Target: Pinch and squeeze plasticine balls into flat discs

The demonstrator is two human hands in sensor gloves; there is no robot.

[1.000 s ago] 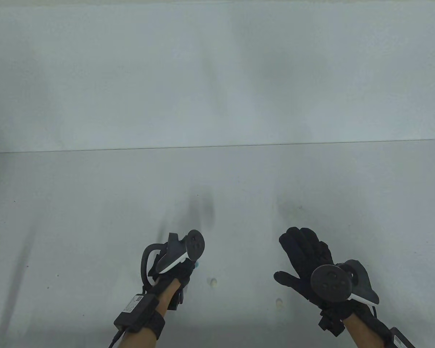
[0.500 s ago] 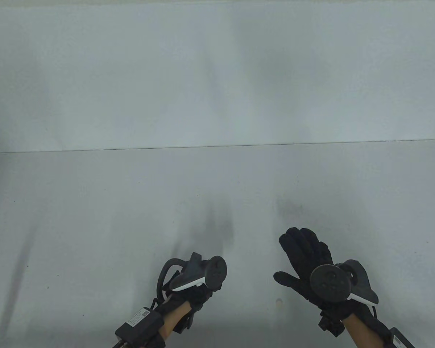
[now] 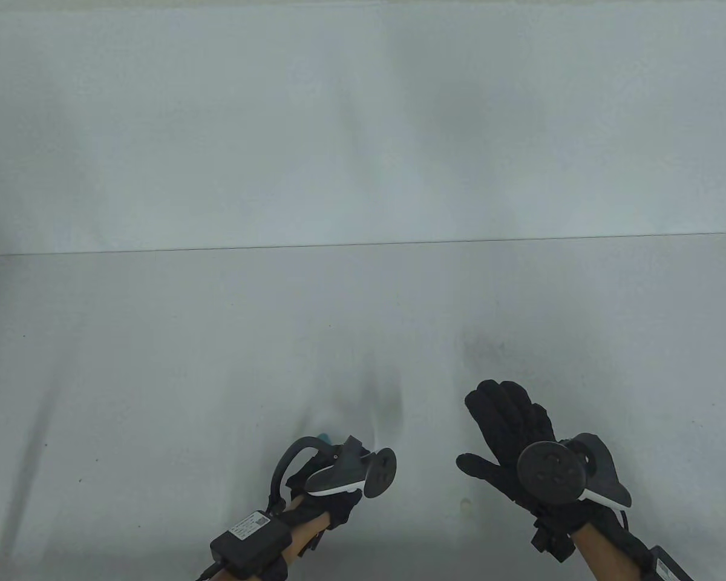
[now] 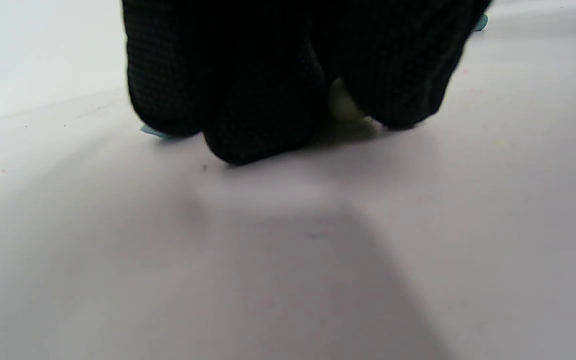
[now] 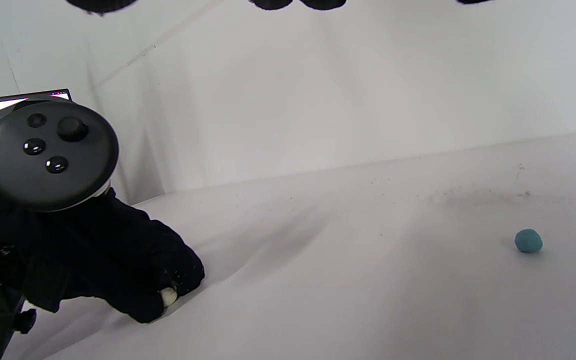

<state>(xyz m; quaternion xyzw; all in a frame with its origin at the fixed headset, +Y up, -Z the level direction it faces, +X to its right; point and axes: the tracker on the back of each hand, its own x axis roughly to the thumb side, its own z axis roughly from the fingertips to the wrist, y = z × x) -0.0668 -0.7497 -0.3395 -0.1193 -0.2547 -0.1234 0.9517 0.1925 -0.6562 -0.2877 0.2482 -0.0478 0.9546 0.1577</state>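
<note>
My left hand [image 3: 339, 493] sits low on the table, mostly hidden under its tracker. In the left wrist view its fingers [image 4: 258, 125] pinch a small pale plasticine ball [image 4: 343, 107] against the table. The right wrist view shows the same ball [image 5: 169, 296] held at the fingertips. My right hand [image 3: 490, 430] is spread flat and open, holding nothing. A blue plasticine ball [image 5: 528, 240] lies alone on the table in the right wrist view. A second pale piece [image 3: 464, 502] lies between the hands.
A small teal piece [image 3: 323, 436] shows just beyond the left tracker's strap; teal slivers [image 4: 155, 132] also peek beside the left fingers. The white table's far edge [image 3: 363, 244] meets a white wall. A screen's edge [image 5: 18, 100] shows at far left.
My left hand has moved right and toward me, down onto the pale ball that lay beside it, and now pinches it. The right hand has stayed still and open.
</note>
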